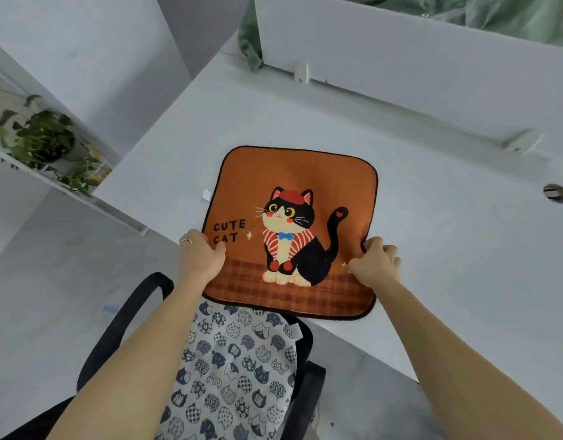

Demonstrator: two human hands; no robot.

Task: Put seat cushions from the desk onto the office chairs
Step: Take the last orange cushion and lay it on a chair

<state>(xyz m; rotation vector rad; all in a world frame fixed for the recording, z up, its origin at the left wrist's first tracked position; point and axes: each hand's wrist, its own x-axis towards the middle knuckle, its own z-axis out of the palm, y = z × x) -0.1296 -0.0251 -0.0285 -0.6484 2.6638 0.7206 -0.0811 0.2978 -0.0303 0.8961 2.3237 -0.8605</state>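
Observation:
An orange seat cushion [293,173] with a black cat and the words "CUTE CAT" lies on the white desk [432,236], its near edge hanging past the desk's front edge. My left hand [201,255] grips the cushion's left edge, thumb on top. My right hand [375,262] pinches its right edge with curled fingers. Below the desk stands a black office chair [128,322] with a white cushion printed with blue cat heads [239,369] on its seat.
A white partition panel [400,58] runs along the desk's far side, with green fabric [251,49] behind it. A cable hole [556,193] sits at the desk's right. A potted plant [45,138] stands on a ledge at the left. Grey floor lies left of the chair.

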